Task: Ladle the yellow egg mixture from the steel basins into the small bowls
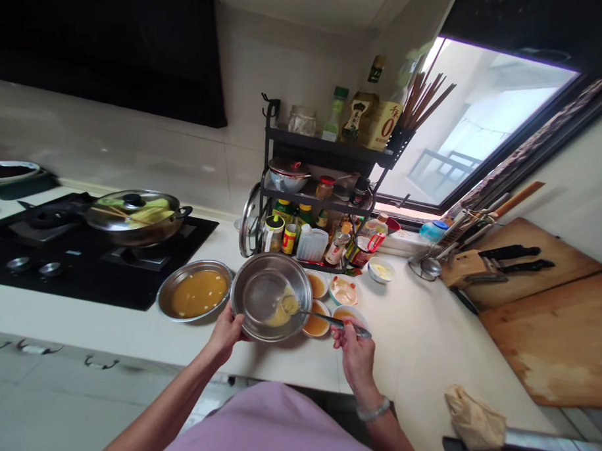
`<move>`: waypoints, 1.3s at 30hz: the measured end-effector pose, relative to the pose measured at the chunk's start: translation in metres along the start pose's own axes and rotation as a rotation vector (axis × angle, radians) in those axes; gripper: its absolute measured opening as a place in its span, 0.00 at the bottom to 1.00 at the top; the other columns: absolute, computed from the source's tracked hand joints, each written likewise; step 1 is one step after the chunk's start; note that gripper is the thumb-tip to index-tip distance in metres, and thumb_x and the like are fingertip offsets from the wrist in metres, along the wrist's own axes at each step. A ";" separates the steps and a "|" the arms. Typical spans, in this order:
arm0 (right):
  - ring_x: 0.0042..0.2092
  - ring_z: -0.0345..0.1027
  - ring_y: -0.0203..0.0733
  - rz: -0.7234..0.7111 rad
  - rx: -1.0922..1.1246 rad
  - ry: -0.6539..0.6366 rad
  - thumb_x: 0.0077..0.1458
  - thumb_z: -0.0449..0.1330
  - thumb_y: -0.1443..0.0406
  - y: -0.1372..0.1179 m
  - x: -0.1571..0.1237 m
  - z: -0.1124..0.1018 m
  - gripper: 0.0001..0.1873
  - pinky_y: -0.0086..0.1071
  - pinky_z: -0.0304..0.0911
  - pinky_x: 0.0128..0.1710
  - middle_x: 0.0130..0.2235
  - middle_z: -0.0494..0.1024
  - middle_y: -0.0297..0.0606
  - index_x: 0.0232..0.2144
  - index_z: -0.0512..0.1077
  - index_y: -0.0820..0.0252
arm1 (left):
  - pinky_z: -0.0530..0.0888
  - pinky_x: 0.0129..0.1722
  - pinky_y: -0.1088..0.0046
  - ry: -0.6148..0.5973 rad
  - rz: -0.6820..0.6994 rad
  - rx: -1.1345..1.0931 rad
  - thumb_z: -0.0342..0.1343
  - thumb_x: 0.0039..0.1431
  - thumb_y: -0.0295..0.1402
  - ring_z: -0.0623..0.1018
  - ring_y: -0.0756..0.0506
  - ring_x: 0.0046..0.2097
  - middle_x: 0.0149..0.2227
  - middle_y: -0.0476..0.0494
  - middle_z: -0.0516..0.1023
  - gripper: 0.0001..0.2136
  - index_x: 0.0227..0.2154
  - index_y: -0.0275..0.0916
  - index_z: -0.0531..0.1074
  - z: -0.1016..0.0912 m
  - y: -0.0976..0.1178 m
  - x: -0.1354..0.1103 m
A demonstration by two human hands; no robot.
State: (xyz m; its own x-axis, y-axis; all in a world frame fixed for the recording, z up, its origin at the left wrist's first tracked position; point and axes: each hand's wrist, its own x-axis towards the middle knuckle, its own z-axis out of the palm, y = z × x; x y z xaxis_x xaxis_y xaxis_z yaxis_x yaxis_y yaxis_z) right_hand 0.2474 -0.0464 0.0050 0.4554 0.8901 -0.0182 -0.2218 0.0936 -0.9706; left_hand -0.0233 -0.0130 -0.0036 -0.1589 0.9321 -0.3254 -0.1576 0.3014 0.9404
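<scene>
My left hand [228, 333] grips the near left rim of a steel bowl [252, 293], which is tilted above the counter. A little yellowish liquid [281, 313] pools at the bowl's lower right. My right hand [354, 349] is closed around the handle of a metal spoon [327, 318], whose head rests in that liquid. Just right of the steel bowl, partly hidden by it and the spoon, stand several small bowls of orange-brown liquid [317, 326]. Among them is a bowl with pale pinkish contents [344, 291]. On the left sits a metal dish of brownish liquid [200, 294].
A lidded pan [133, 236] stands on the black gas stove [82, 270]. Behind the bowls rises a black rack [328, 146] of bottles and jars. A small bowl [381, 270], a knife block [465, 265] and wooden cutting boards [554, 333] are to the right.
</scene>
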 end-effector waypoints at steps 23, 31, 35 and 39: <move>0.21 0.69 0.37 -0.307 -0.243 0.271 0.48 0.64 0.54 -0.025 0.061 -0.078 0.19 0.31 0.68 0.21 0.21 0.75 0.33 0.35 0.72 0.64 | 0.77 0.22 0.71 0.005 0.000 -0.033 0.53 0.47 0.25 0.75 0.51 0.20 0.23 0.55 0.73 0.17 0.43 0.40 0.64 -0.002 -0.006 0.006; 0.33 0.72 0.42 -0.583 -0.589 -0.102 0.55 0.58 0.58 -0.024 0.041 -0.081 0.12 0.35 0.71 0.26 0.38 0.76 0.41 0.37 0.77 0.56 | 0.77 0.21 0.71 0.014 -0.009 -0.039 0.54 0.46 0.26 0.74 0.51 0.19 0.22 0.55 0.73 0.20 0.45 0.41 0.65 0.000 -0.004 0.004; 0.30 0.71 0.40 -0.629 -0.496 -0.069 0.58 0.56 0.61 -0.033 0.029 -0.067 0.11 0.36 0.72 0.28 0.35 0.76 0.39 0.40 0.76 0.56 | 0.77 0.21 0.70 0.006 0.011 -0.023 0.52 0.45 0.26 0.74 0.50 0.20 0.24 0.54 0.74 0.25 0.50 0.41 0.63 -0.001 -0.002 0.002; 0.25 0.69 0.37 -0.537 -0.356 -0.112 0.61 0.55 0.61 -0.031 0.012 -0.041 0.11 0.34 0.71 0.25 0.29 0.75 0.36 0.41 0.74 0.58 | 0.77 0.22 0.70 -0.016 0.036 -0.002 0.51 0.43 0.27 0.75 0.50 0.21 0.27 0.53 0.75 0.29 0.53 0.41 0.61 -0.001 0.002 -0.002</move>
State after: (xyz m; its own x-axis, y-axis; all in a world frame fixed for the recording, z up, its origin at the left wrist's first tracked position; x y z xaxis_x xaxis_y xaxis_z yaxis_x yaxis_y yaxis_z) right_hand 0.2952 -0.0564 0.0252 0.3268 0.8033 0.4979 0.3193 0.4020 -0.8582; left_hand -0.0237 -0.0148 -0.0012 -0.1488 0.9455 -0.2898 -0.1538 0.2673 0.9513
